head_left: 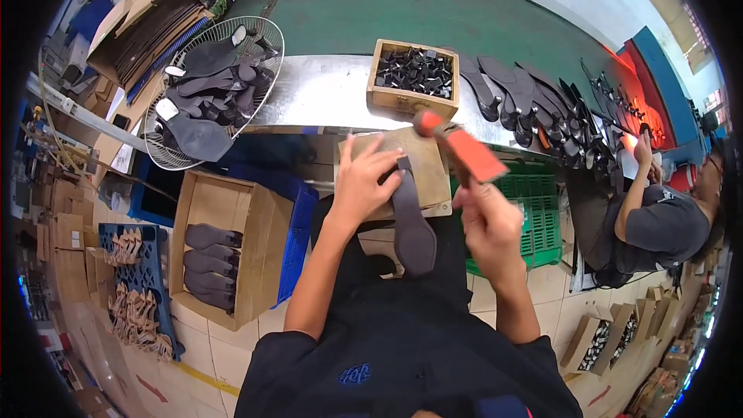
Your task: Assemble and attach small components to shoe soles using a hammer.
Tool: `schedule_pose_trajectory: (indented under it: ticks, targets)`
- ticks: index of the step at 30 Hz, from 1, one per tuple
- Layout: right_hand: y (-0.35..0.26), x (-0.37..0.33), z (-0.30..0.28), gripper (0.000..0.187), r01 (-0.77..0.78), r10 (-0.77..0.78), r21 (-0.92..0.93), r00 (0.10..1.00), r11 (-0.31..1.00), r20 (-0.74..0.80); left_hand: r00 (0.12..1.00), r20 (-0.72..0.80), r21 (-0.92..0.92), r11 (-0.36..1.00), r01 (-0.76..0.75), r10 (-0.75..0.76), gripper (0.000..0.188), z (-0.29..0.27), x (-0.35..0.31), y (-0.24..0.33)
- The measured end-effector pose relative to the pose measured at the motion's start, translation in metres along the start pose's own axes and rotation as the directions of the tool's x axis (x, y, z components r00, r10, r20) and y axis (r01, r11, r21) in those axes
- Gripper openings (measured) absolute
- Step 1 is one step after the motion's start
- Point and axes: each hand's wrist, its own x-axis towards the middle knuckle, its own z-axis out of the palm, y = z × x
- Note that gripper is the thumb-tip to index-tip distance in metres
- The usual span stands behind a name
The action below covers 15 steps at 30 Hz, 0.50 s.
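In front of me lies a dark grey shoe sole (416, 240), its narrow heel end on a wooden block (356, 151) and its wide toe end hanging toward my lap. My left hand (361, 178) grips the heel end, thumb on one side and fingers spread around it. A small dark piece sits at the heel tip between the fingers. My right hand (491, 220) is closed round a hammer (470, 156) with an orange-red head, raised above and right of the block; motion blurs it slightly.
Beyond the block stands a wooden box of small black pieces (414, 73). A wire basket (267, 101) of soles is at left, more soles (526, 101) at right. Below are a cardboard box (263, 251) of soles and a green crate (538, 217). A person (665, 220) sits at right.
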Motion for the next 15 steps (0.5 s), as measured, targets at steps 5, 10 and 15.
schedule_pose_trajectory:
  ticks: [5,10,15]
  targets:
    - [0.035,0.009,0.016,0.061,-0.019,0.027,-0.161,0.999,0.987,0.047,0.938,0.340,-0.666,0.688,0.287,-0.062,0.019,-0.063,-0.024,0.077]
    - [0.066,0.004,0.039,0.045,0.264,0.015,-0.501,0.874,0.825,0.485,0.916,0.397,-0.801,0.464,0.379,-0.061,0.020,-0.101,-0.043,0.115]
    - [0.028,0.022,0.005,0.037,0.230,-0.368,0.321,0.793,0.919,0.486,0.817,0.576,-0.790,0.245,0.562,-0.014,0.023,-0.100,-0.053,0.117]
